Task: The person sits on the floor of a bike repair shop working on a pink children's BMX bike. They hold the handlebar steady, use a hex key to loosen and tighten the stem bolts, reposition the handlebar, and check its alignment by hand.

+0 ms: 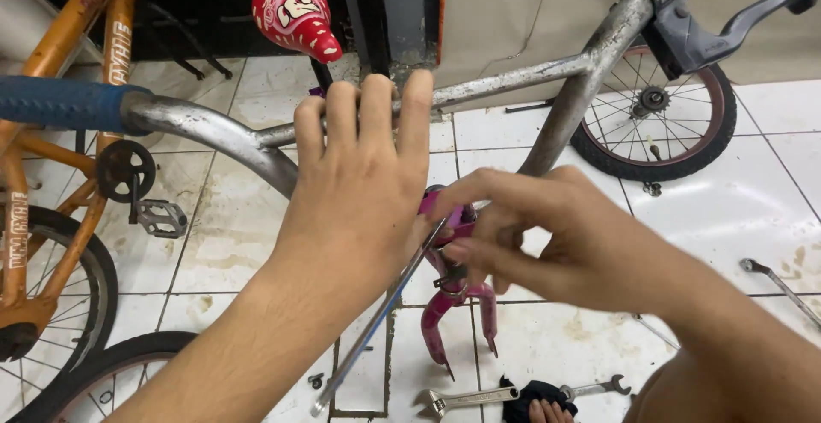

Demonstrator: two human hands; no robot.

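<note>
My left hand, fingers extended, grips a long steel tool; right hand pinches the pink stem above its fork, over stained white tile floor strewn with spanners.

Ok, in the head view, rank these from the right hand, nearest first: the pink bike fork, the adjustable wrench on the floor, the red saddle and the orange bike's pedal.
From the right hand:
1. Pink bike fork, just below the fingers.
2. Adjustable wrench, on the floor tiles lower down.
3. Red saddle, upper left, behind the handlebar.
4. Orange bike's pedal, far left.
</note>
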